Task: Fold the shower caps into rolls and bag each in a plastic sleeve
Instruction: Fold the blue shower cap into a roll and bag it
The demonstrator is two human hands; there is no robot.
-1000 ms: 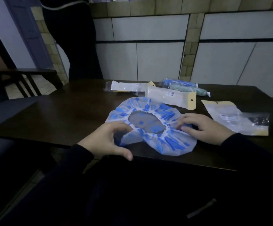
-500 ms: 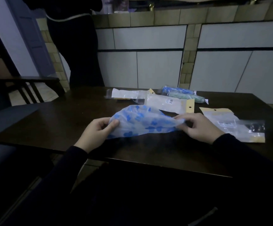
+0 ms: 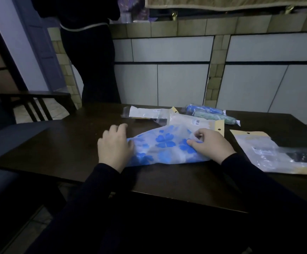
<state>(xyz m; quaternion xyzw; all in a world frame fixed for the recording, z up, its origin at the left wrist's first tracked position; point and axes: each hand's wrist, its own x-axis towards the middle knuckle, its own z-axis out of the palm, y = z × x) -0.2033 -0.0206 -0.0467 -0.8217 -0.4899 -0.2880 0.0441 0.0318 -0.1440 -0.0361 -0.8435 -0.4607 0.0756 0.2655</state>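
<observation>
Head view over a dark wooden surface (image 3: 75, 143): a blue-flowered shower cap (image 3: 165, 145), folded to a flattened half, lies near the front edge between two hands in dark sleeves. At its left end the left hand (image 3: 115, 145) grips the cap, thumb on top, the fingertips hidden behind the knuckles. At its right end the right hand (image 3: 213, 143) pinches the plastic between thumb and curled fingers. Beyond the cap lie two overlapping plastic sleeves (image 3: 182, 118), the nearer partly covered by the cap; a third sleeve (image 3: 271, 153) lies to the right. At the far edge two bagged rolls (image 3: 211, 113), one blue, one green, lie touching. A person in dark clothes (image 3: 90, 57) stands far left, cut off above the waist.
</observation>
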